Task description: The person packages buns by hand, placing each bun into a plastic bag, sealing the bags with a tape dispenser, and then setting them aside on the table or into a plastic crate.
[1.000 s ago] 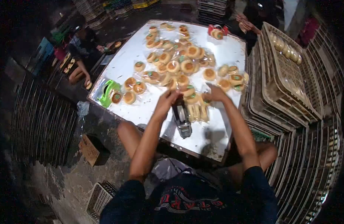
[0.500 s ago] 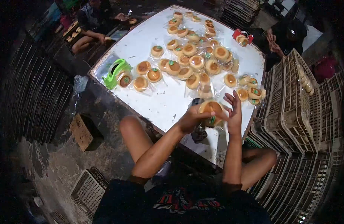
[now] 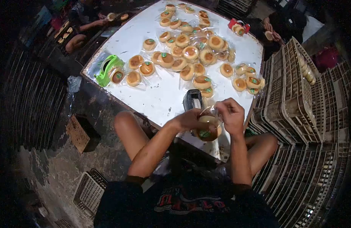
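At the near edge of the table, my left hand (image 3: 188,121) is closed around a clear plastic bag with round golden-brown buns (image 3: 210,133) in it; a green label shows on the bag. The fingers of my right hand (image 3: 232,117) pinch the upper end of that bag, at the right. Just beyond my left hand stands a black tape dispenser (image 3: 192,99), partly covered by the hand. Bagged buns (image 3: 202,82) with green labels lie right behind the dispenser.
Many bagged buns (image 3: 190,53) spread over the white table (image 3: 152,102). A green tape dispenser (image 3: 108,70) sits at the left corner, a red one (image 3: 238,27) at the far right. Stacked plastic crates (image 3: 297,102) stand at the right. Two other people work at the far sides.
The held bag has come down nearer my body. My right hand has gone from spread fingers to pinching the bag's end. The black dispenser shows more now, as the view has shifted.
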Tool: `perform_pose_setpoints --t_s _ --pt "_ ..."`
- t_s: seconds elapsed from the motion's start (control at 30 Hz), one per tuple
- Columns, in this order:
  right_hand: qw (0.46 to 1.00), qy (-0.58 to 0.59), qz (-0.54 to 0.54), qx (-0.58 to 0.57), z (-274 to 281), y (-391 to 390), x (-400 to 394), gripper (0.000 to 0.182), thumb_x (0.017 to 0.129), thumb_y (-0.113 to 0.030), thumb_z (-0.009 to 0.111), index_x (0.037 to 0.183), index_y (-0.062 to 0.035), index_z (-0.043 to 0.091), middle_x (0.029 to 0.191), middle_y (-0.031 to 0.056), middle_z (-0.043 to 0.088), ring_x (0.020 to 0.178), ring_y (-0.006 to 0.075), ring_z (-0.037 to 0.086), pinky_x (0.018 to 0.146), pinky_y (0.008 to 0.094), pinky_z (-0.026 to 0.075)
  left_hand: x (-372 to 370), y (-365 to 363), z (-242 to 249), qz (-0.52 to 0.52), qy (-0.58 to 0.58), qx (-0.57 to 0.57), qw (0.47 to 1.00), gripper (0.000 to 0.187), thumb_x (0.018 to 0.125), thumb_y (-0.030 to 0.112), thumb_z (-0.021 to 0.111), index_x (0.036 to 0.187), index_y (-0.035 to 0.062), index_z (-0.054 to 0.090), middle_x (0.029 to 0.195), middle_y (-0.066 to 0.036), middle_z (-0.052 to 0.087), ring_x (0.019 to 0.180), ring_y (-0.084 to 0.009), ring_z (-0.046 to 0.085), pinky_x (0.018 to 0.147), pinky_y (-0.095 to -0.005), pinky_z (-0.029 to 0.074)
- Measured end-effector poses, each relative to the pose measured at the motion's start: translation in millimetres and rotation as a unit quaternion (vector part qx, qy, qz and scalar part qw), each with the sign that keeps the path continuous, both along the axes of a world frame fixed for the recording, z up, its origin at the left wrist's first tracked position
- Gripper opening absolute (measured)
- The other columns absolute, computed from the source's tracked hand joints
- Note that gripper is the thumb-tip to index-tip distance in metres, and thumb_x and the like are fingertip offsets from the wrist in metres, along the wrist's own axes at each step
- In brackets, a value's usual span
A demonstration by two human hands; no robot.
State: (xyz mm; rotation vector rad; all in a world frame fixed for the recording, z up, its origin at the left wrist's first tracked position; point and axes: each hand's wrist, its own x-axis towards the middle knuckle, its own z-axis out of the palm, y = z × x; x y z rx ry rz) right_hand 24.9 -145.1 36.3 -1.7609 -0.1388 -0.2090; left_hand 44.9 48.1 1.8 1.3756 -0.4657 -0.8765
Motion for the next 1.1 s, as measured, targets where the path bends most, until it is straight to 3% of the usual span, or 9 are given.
perform_pose_setpoints --t_s 0.07,0.2,0.43,0.57,0.73,0.83,0.9,1.0,1.1 --pt "0.960 0.036 -0.008 0.276 -16.0 -0.8 9.4 0.025 0.089 -0.022 0.071 0.092 0.0019 0.062 0.080 -0.0008 0.059 0.072 0.0106 0.054 0.065 0.0240 0.045 1.1 -11.3 -13.8 0.049 0.011 -0.075 0.996 0.046 0.082 0.025 0.077 0.120 0.0055 0.061 0.103 -0.004 0.066 0.096 -0.0129 0.060 0.085 -0.0272 0.049" --pt "0.997 -0.070 -0.018 -0.030 -32.7 -9.5 2.9 0.028 0.092 -0.028 0.066 0.091 0.0002 0.064 0.076 0.0014 0.055 0.073 0.0099 0.052 0.069 0.0228 0.044 -1.6 -19.0 -9.3 0.215 0.049 -0.102 0.970 0.040 0.084 0.033 0.073 0.113 0.0057 0.066 0.098 -0.004 0.066 0.090 -0.0123 0.062 0.080 -0.0264 0.049" --pt "0.986 0.085 -0.128 0.071 -58.8 -9.8 0.6 0.023 0.088 -0.019 0.067 0.089 0.0038 0.063 0.079 0.0073 0.060 0.075 0.0150 0.058 0.071 0.0273 0.047 -2.1 -24.8 -3.7 0.306 0.126 -0.202 0.922 0.034 0.101 0.024 0.049 0.111 -0.0073 0.059 0.104 -0.014 0.068 0.093 -0.0199 0.067 0.086 -0.0314 0.053" --pt "0.910 -0.222 -0.203 -0.285 -41.4 9.1 -17.0 0.055 0.092 -0.011 0.060 0.139 0.0037 0.034 0.131 0.0240 0.051 0.112 0.0294 0.058 0.095 0.0363 0.047 -7.3 -35.5 -6.8 0.328 0.021 -0.116 0.938 0.038 0.103 0.026 0.044 0.115 -0.0075 0.056 0.107 -0.018 0.068 0.097 -0.0218 0.066 0.090 -0.0323 0.051" --pt "0.985 0.126 -0.027 0.118 -48.0 1.5 -24.4 0.034 0.093 -0.016 0.063 0.120 0.0037 0.058 0.099 0.0072 0.066 0.091 0.0138 0.060 0.080 0.0259 0.049 -7.6 -46.7 -19.3 0.314 -0.226 -0.039 0.921 0.033 0.101 0.020 0.048 0.120 -0.0050 0.055 0.122 -0.019 0.060 0.115 -0.0226 0.055 0.099 -0.0329 0.042" --pt "0.944 0.164 0.006 0.287 -60.4 -13.3 -24.4 0.027 0.094 -0.017 0.062 0.112 0.0035 0.062 0.102 0.0090 0.065 0.083 0.0127 0.062 0.069 0.0268 0.051 -19.9 -63.6 -4.2 0.438 -0.479 0.161 0.744 0.031 0.092 0.012 0.059 0.120 -0.0013 0.057 0.131 -0.021 0.052 0.124 -0.0359 0.047 0.105 -0.0401 0.036" --pt "0.868 0.152 0.012 0.473 -59.1 -13.2 -25.1 0.027 0.095 -0.017 0.060 0.113 0.0025 0.062 0.105 0.0100 0.064 0.087 0.0114 0.061 0.073 0.0265 0.051 -20.1 -64.5 -10.0 0.353 -0.542 0.087 0.757 0.025 0.091 0.014 0.062 0.109 -0.0027 0.062 0.118 -0.018 0.061 0.109 -0.0280 0.058 0.094 -0.0382 0.044" --pt "0.968 -0.034 -0.067 0.241 -62.0 -25.3 -15.2 0.032 0.096 -0.023 0.057 0.117 0.0014 0.059 0.107 0.0095 0.064 0.090 0.0139 0.062 0.079 0.0278 0.051 -19.9 -59.2 1.7 0.182 -0.232 0.118 0.948 0.025 0.087 0.019 0.069 0.099 -0.0029 0.066 0.098 -0.013 0.069 0.090 -0.0163 0.063 0.083 -0.0320 0.049" --pt "0.987 -0.082 -0.076 0.112 -62.7 -40.7 -12.9 0.032 0.096 -0.026 0.058 0.113 0.0013 0.060 0.111 0.0093 0.063 0.095 0.0149 0.061 0.084 0.0279 0.049 -17.7 -64.8 -13.5 0.251 -0.142 0.093 0.953 0.028 0.085 0.024 0.074 0.092 -0.0017 0.068 0.081 -0.004 0.069 0.077 -0.0080 0.059 0.072 -0.0250 0.048"
